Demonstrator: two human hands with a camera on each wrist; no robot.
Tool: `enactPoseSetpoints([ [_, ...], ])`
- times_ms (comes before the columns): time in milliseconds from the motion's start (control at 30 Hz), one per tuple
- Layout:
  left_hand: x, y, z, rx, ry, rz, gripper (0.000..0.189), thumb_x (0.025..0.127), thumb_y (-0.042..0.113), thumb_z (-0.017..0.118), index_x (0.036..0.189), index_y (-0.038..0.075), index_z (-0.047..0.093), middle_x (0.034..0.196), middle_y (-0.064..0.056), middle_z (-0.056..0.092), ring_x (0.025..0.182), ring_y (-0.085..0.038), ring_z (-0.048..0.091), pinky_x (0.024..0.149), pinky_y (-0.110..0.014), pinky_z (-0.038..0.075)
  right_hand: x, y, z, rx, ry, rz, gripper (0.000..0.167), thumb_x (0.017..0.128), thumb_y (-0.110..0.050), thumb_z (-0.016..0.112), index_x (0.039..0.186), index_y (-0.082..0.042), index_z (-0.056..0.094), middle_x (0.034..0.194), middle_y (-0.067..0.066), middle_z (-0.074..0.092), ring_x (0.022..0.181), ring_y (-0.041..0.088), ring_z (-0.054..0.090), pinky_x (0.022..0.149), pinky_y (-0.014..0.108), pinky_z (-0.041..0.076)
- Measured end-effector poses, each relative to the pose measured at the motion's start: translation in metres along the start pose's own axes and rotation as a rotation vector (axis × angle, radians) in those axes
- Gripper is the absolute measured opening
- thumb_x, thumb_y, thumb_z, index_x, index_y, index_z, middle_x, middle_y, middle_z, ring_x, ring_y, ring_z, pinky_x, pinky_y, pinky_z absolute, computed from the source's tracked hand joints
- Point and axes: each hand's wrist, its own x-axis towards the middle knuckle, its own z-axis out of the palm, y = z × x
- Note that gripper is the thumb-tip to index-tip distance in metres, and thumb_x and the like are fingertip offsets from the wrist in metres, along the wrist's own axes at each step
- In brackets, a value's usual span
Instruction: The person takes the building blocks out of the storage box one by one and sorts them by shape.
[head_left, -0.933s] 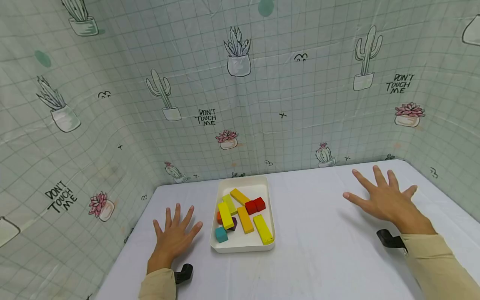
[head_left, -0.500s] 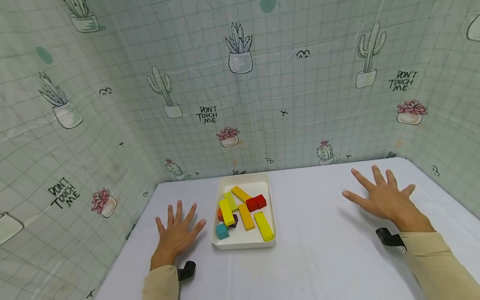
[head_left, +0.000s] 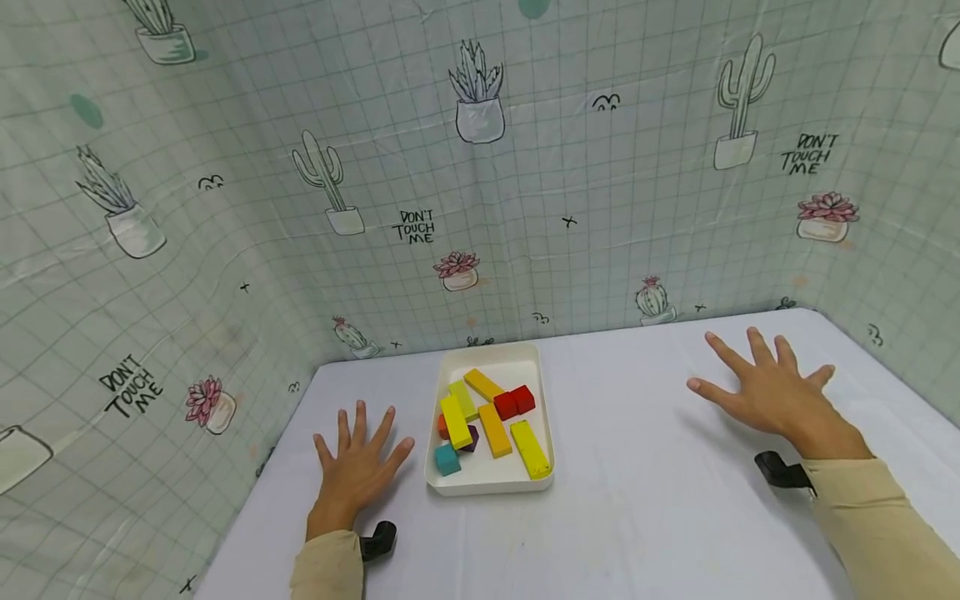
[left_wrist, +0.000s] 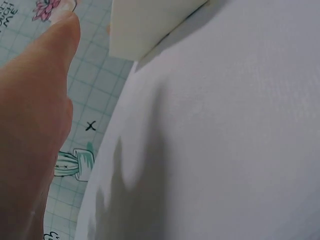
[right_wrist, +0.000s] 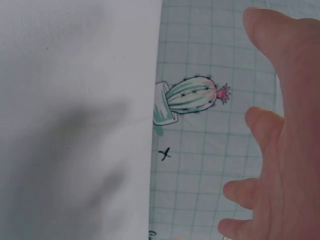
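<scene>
My left hand (head_left: 354, 473) is spread just left of a white tray (head_left: 491, 489), holding nothing. In the left wrist view its thumb side (left_wrist: 30, 110) shows above its shadow, and a corner of the tray (left_wrist: 150, 30) stands near. Far to the right, my right hand (head_left: 783, 400) has its fingers fanned out above the table, its shadow below it. Inside the tray lie a teal cube (head_left: 447, 459), two red cubes (head_left: 506, 406), a dark purple block (head_left: 472, 439), an orange-red block (head_left: 442, 427) and several yellow, yellow-green and orange-yellow oblong blocks (head_left: 530, 450).
A white cloth covers the table (head_left: 615, 500). Behind and at both sides hangs a checked curtain (head_left: 525, 183) printed with cacti and lettering. Each wrist carries a black camera mount, seen at the left mount (head_left: 378, 541) and the right mount (head_left: 782, 471).
The head view has shifted slightly, so the tray and left hand appear a little right and higher. Both hands keep their spread pose, and the blocks stay in the same arrangement.
</scene>
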Motion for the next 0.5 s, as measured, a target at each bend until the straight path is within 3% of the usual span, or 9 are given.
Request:
enactPoseSetpoints([
  [500,0.0023,-0.0023,0.0009,0.000,-0.006,-0.004,0.078,0.098,0.067,0.038,0.160,0.023,0.022,0.165,-0.018,-0.012,0.148,-0.045,-0.018,0.103,-0.065,-0.028,0.0005,-0.0046,0.0059,-0.022,-0.008,-0.012,0.097,0.089,-0.081,0.037,0.162,-0.026,0.007,0.155,0.041,0.003,0.136,0.069,-0.002,0.080,0.092,-0.011],
])
